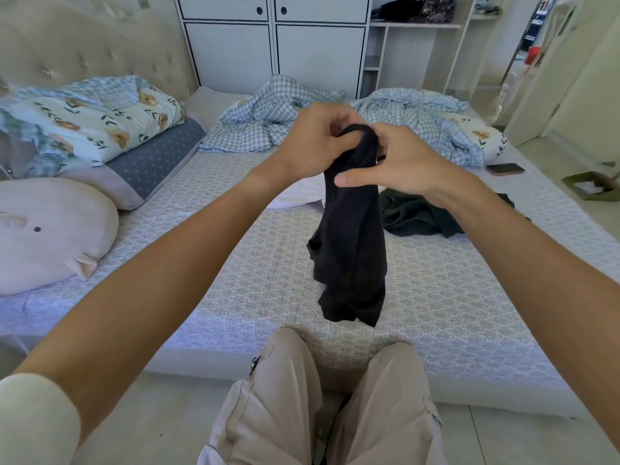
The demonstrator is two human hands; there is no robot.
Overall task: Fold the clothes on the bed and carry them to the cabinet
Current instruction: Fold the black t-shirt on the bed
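A black garment (352,250) hangs bunched above the bed (261,263), its lower end just over the mattress near the front edge. My left hand (312,142) grips its top edge from the left. My right hand (399,162) pinches the same top part from the right, thumb across the cloth. A dark green garment (419,214) lies crumpled on the mattress behind, and a white garment (298,194) lies flat beside it. The white cabinet (275,45) stands against the far wall beyond the bed.
A checked blue quilt (268,119) is heaped at the far side. Pillows (151,166) and a pink plush cushion (50,233) lie on the left. A phone (505,168) rests at the right edge. Open shelves (416,25) hold dark clothes.
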